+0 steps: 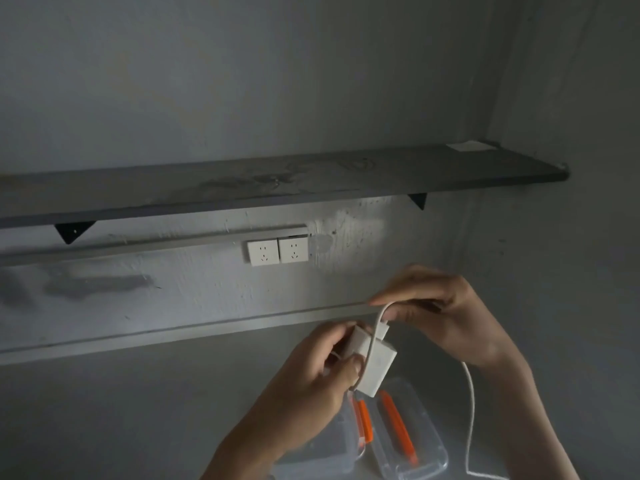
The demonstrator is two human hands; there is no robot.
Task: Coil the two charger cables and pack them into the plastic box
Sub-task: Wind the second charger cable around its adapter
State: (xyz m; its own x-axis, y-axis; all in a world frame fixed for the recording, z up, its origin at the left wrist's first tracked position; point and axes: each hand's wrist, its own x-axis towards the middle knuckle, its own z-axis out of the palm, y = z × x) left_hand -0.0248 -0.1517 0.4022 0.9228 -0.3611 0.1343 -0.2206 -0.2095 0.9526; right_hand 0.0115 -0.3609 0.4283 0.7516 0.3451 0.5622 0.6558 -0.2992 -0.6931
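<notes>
Two bare hands meet in the lower right of the view, just above a clear plastic box (414, 455) that sits on the grey counter (138, 410). The left hand (322, 379) is curled closed around a white rectangular charger brick (372, 362), thumb pressed on its near face and fingers wrapped behind it, so the brick hangs directly over the box. A thin white charger cable (374, 341) crosses the front of the brick in one loop, running from under the left thumb up to the right hand (440, 306). The right hand is closed in a pinch on that cable above and behind the brick, fingertips drawn together with the cable passing between them. From under the right wrist the same cable drops in a long slack line to the right of the box and curves along the counter at the bottom edge of the view.

The box appears as two clear shallow halves lying side by side, each with an orange clip (398, 424); which half is lid and which is base I cannot tell. Something dark shows inside the half to the left, too blurred to name.

Above the box, on the grey wall, two white wall sockets (277, 251) sit side by side. Higher still, a long dark shelf (277, 181) on black triangular brackets (72, 232) spans the wall.
</notes>
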